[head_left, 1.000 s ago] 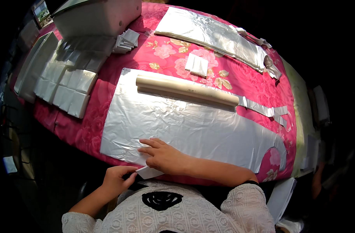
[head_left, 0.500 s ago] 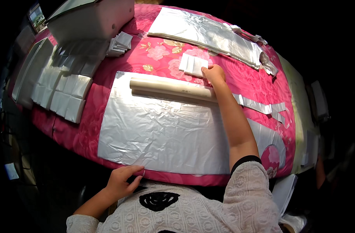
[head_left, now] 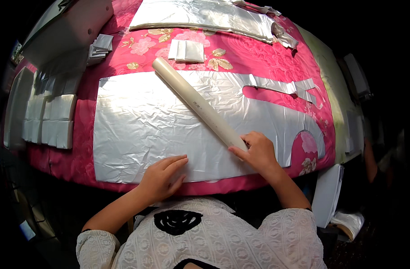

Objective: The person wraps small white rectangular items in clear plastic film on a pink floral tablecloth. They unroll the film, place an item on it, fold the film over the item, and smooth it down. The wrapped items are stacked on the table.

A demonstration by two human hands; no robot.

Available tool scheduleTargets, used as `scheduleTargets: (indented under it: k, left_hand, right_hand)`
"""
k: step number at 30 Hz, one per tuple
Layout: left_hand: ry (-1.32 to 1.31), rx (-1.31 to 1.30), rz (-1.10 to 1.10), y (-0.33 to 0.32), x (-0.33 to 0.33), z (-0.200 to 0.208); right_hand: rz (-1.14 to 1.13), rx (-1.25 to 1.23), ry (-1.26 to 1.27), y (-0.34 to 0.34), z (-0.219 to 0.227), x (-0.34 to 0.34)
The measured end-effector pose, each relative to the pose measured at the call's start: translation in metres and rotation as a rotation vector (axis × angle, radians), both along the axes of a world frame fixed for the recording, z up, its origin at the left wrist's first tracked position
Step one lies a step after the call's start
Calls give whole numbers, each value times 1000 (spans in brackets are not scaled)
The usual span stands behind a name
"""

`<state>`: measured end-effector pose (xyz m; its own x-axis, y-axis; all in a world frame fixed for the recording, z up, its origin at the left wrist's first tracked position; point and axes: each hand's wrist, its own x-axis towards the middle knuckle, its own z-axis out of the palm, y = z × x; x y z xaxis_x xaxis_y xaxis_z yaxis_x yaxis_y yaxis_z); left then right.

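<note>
A white plastic bag with handle cut-outs (head_left: 137,134) lies flat and a little wrinkled before me on the table. Across it a pale rigid tube (head_left: 196,101) runs aslant, its far end pointing up and left. My right hand (head_left: 258,153) is closed round the tube's near end, over the bag. My left hand (head_left: 162,178) rests at the bag's near edge, its fingers stretched out and holding nothing. Just past the bag's far edge is a small overlapping group of folded white packets (head_left: 187,51), which neither hand touches.
Flowered pink cloth (head_left: 142,47) covers the table. A thick stack of flat white bags (head_left: 200,15) lies at the back. To the left are a whitish box (head_left: 70,33), a small pile of packets (head_left: 101,43) and rows of folded packets (head_left: 57,133).
My right hand has left the folded packets and come back to grip the tube, which now lies aslant instead of sideways. My left hand has moved up onto the bag's near edge.
</note>
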<state>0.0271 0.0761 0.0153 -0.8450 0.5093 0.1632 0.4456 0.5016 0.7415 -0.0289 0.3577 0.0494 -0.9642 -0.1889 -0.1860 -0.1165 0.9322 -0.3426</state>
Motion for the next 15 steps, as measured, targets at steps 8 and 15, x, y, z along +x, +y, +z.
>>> scheduleTargets:
  k: [8, 15]
  left_hand:
    - [212, -174, -31, 100, -42, -19]
    - [220, -214, -156, 155, -26, -8]
  right_hand:
    - [253, -146, 242, 56, -49, 39]
    - [-363, 120, 500, 281, -82, -12]
